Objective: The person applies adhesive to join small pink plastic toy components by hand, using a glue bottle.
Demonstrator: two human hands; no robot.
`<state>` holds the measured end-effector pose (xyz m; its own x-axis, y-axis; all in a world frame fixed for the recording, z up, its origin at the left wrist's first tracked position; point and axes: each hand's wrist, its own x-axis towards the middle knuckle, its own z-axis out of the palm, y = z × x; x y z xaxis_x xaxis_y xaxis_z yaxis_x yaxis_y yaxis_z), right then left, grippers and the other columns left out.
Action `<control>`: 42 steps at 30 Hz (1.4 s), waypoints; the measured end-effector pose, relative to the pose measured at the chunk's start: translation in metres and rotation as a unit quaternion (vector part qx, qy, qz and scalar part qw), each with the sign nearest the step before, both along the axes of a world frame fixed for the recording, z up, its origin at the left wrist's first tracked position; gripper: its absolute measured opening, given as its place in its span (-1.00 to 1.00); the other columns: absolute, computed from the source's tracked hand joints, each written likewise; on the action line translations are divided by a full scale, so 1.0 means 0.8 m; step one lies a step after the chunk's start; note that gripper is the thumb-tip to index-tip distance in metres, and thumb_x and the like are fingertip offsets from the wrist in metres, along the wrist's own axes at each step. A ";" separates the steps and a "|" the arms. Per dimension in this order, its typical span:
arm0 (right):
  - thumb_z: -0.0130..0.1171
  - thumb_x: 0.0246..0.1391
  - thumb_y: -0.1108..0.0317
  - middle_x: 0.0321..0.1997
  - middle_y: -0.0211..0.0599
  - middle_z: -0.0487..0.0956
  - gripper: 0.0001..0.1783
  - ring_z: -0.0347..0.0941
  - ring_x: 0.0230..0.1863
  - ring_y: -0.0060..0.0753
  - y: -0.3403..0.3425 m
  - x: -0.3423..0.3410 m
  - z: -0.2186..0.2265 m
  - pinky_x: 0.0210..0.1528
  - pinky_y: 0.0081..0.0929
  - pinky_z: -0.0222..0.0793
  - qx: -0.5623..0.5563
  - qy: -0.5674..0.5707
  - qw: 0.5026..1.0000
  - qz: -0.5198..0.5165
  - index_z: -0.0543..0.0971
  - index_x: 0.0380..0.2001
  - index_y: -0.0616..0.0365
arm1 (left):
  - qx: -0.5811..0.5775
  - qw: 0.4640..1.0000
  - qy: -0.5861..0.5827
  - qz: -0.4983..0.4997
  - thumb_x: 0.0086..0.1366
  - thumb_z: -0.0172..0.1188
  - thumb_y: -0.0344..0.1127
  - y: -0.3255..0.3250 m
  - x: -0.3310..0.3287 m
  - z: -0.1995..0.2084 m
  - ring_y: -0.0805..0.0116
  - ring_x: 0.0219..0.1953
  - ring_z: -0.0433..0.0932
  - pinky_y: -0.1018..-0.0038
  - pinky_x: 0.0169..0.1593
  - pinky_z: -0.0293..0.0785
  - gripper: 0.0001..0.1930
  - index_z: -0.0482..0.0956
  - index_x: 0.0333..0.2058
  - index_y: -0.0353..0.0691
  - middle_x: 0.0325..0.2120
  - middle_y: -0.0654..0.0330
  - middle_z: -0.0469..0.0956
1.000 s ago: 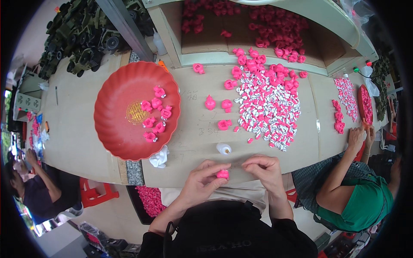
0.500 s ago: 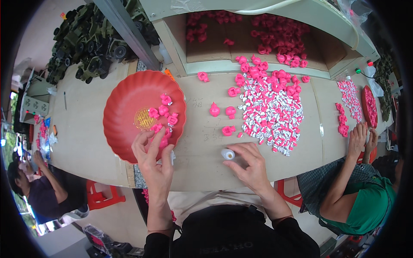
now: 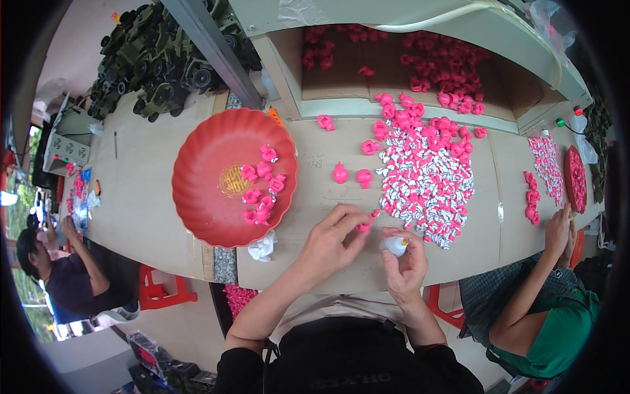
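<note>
Pink shows between the left hand's (image 3: 333, 243) thumb and index finger: a small pink piece (image 3: 363, 227), pinched just above the surface (image 3: 151, 217) or against it; which of the two I cannot tell, since the fingers cover most of it. Taking that piece as the clock's centre, the right hand (image 3: 407, 262) is at four o'clock, its fingers curled around a white bottle (image 3: 394, 247) whose brass-coloured tip points away from the left hand. A careless squeeze or tilt could let any contents drip onto the surface, and a slack pinch could drop the piece. Close by at about one o'clock lies a loose pink bit (image 3: 376, 213), which a knuckle might flick away. Two round pink figures (image 3: 340, 173) stand apart at eleven and twelve, within reach of a stray brush. At two o'clock spreads a pink-and-white heap (image 3: 426, 190); a dragging wrist could scatter its edge. Near nine sits a crumpled white cloth (image 3: 262, 247), and at ten a scalloped red dish (image 3: 190, 197) with several pink figures at its right side, where any wet glue or paint might make touching ones stick. Farther out, at four, a co-worker in green (image 3: 538, 328) bends over their own place.
</note>
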<state>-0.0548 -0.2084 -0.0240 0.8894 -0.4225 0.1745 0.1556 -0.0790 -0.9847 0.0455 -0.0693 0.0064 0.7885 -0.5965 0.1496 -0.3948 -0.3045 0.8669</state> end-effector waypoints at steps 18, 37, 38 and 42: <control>0.42 -0.32 0.47 -0.44 -0.25 0.58 -0.61 0.35 -0.52 -0.43 0.001 -0.018 0.054 -0.46 -0.54 0.26 -0.203 0.013 0.975 0.095 0.59 -0.30 0.26 | -0.284 0.881 0.363 0.108 0.09 0.20 -0.69 0.071 -0.072 -0.016 0.31 -0.12 0.54 0.49 -0.06 0.55 -0.66 0.49 -0.11 -0.41 -0.16 0.08 0.45; 0.46 -0.37 0.45 -0.59 -0.31 0.56 -0.59 0.32 -0.59 -0.45 -0.002 -0.018 0.053 -0.55 -0.57 0.21 -0.232 0.000 0.964 0.132 0.61 -0.32 0.24 | -0.239 0.922 0.291 0.091 0.03 0.29 -0.64 0.068 -0.074 -0.025 0.35 -0.17 0.57 0.47 -0.02 0.56 -0.65 0.54 -0.16 -0.34 -0.17 0.13 0.45; 0.47 -0.37 0.45 -0.59 -0.31 0.56 -0.59 0.31 -0.60 -0.45 -0.002 -0.018 0.053 -0.56 -0.57 0.21 -0.236 -0.001 0.962 0.134 0.61 -0.32 0.24 | -0.226 0.929 0.278 0.098 0.02 0.31 -0.63 0.067 -0.074 -0.025 0.37 -0.18 0.57 0.48 -0.03 0.56 -0.65 0.55 -0.16 -0.33 -0.17 0.14 0.46; 0.47 -0.38 0.45 -0.58 -0.32 0.56 -0.59 0.32 -0.60 -0.45 -0.001 -0.018 0.057 -0.56 -0.57 0.22 -0.240 0.002 0.961 0.138 0.61 -0.33 0.23 | -0.191 0.950 0.216 0.119 -0.02 0.35 -0.59 0.066 -0.076 -0.028 0.39 -0.22 0.58 0.51 -0.10 0.57 -0.65 0.57 -0.19 -0.28 -0.19 0.13 0.51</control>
<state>-0.0688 -0.2094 0.0216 0.9573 -0.0415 0.2860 0.2318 -0.4808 -0.8456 -0.0157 -0.0165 -0.0161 0.9312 -0.3613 -0.0478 0.0626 0.0292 0.9976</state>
